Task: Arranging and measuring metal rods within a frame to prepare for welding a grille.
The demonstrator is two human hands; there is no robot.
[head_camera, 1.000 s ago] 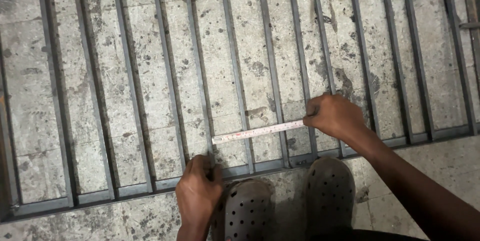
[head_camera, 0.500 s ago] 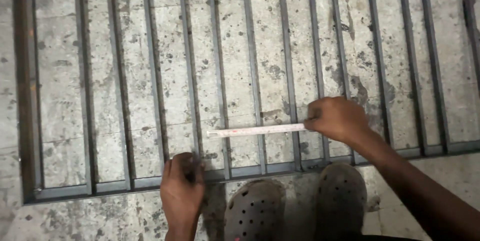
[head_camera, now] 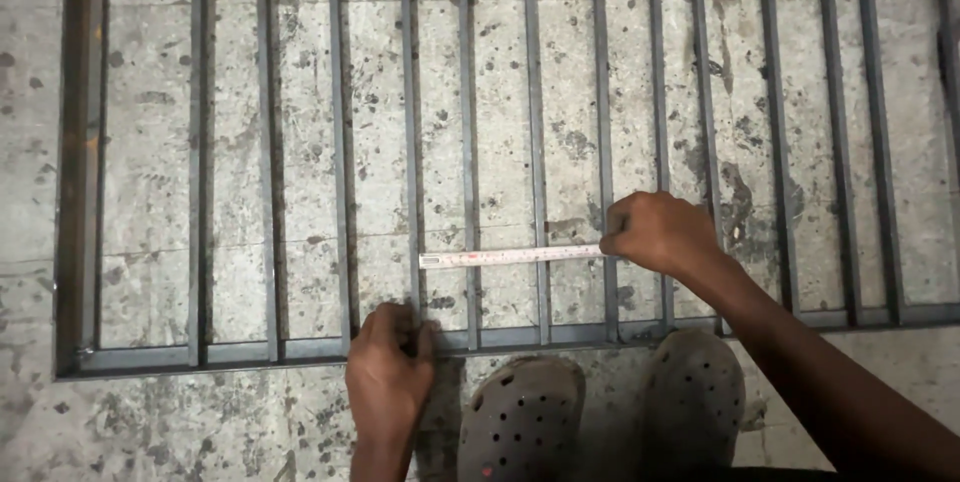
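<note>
A metal grille (head_camera: 340, 142) of parallel vertical bars lies flat on a stained concrete floor (head_camera: 150, 422), filling most of the frame, its left frame bar at the far left and its bottom rail crossing the lower part of the picture. Just right of centre, the right hand (head_camera: 655, 232) is closed over one end of a tape measure blade (head_camera: 510, 257), which runs level to the left across three bars and ends at a fourth bar near the middle of the frame. Lower centre, the left hand (head_camera: 388, 372) rests with fingers curled on the bottom rail where that fourth bar meets it; whether it pinches anything cannot be told. Along the bottom edge, right of that hand, two grey perforated clogs (head_camera: 525, 417) stand on the concrete just below the rail
</note>
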